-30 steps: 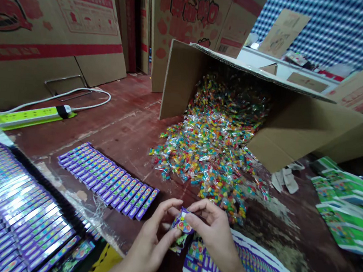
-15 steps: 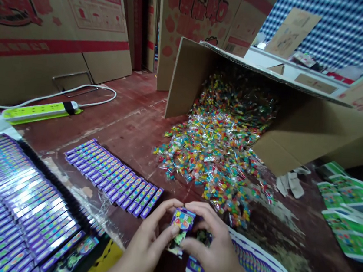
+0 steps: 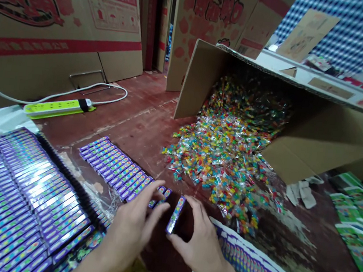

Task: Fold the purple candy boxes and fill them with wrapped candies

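Note:
My right hand pinches a small purple box and holds it on its narrow edge near the right end of a row of purple boxes on the red-brown tabletop. My left hand rests with fingers stretched over the end of that row, beside the held box. Flat, unfolded purple cartons lie fanned out under and to the right of my right hand. A heap of small clear candy packets spills from a tipped cardboard box just beyond.
A large block of packed purple boxes fills the left foreground. A green power strip with white cable lies at the back left. Green cartons sit at the right edge. Tall printed cardboard boxes stand behind.
The box was held face-up between both hands in front of me. Now it stands on edge near the row's end, further left. My left hand has let go and spread over the row.

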